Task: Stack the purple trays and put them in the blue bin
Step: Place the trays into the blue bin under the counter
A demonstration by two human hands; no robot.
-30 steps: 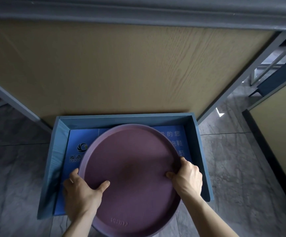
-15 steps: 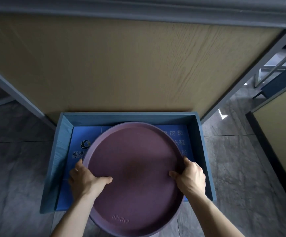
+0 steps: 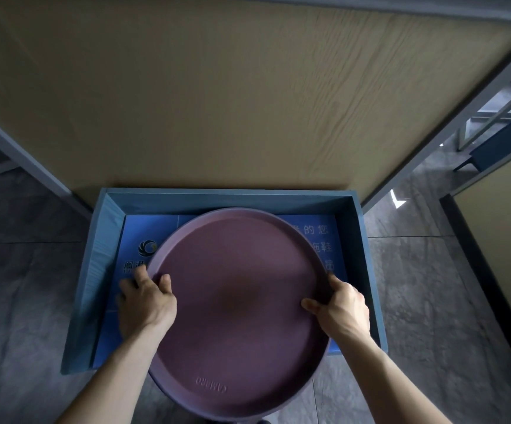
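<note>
A round purple tray (image 3: 239, 304) hangs over the blue bin (image 3: 101, 270), which stands on the floor below me. The tray's near edge juts out past the bin's front. My left hand (image 3: 147, 304) grips the tray's left rim, thumb on the inside. My right hand (image 3: 342, 307) grips the right rim the same way. A thick rim edge shows at the front, so I cannot tell whether more trays lie stacked under the top one. The bin's bottom is bright blue with white print.
A wood-grain panel (image 3: 217, 102) rises right behind the bin, framed by grey metal legs (image 3: 28, 160) at both sides. Grey stone floor tiles (image 3: 431, 301) surround the bin. Another panel with a dark base (image 3: 492, 255) stands at the right.
The tray has shifted slightly forward and down over the bin. My left hand has slid further up the left rim. My right hand keeps its grip.
</note>
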